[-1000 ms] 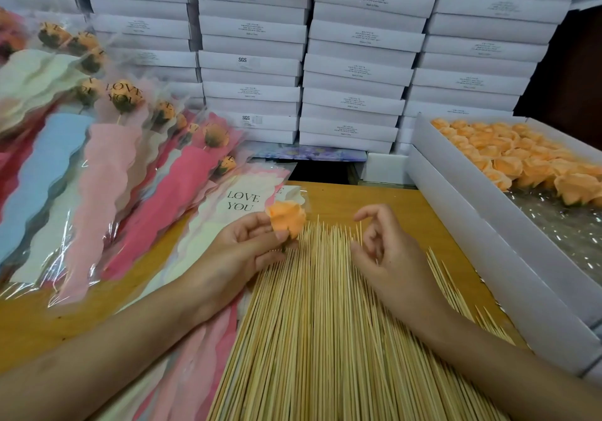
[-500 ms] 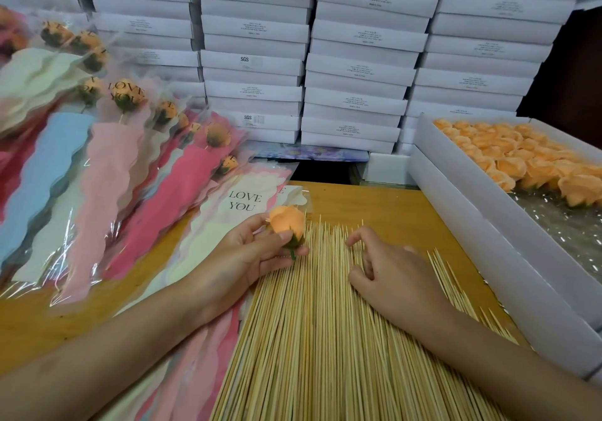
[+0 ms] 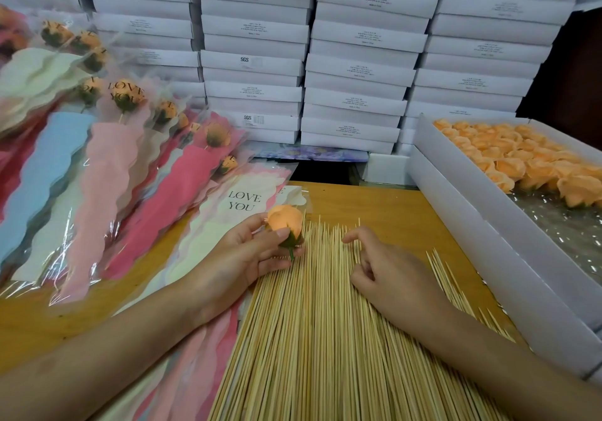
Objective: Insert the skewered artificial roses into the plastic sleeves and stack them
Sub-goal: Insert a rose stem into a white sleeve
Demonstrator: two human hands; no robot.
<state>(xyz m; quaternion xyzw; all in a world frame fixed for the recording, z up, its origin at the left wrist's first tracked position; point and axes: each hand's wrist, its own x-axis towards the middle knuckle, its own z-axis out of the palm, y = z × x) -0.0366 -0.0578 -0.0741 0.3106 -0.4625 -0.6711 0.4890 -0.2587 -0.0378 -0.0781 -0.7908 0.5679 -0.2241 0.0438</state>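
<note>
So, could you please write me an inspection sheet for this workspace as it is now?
Surface: wooden table, largely covered.
Job's things: orange rose, no skewer in it; bamboo skewers spread flat; empty LOVE YOU sleeves beside the skewers; sleeved roses stacked at left; white tray of loose roses at right.
Clutter: nothing seen.
Hands: left hand pinches the rose; right hand rests on the skewers, grip unclear.
Cables: nothing seen.
Surroundings: stacked white boxes behind.

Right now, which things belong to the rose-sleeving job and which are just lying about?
Job: orange rose in left hand; right hand on bamboo skewers; empty sleeves; sleeved roses; tray of roses.
Lying about: stacked white boxes; floral-print box.
</note>
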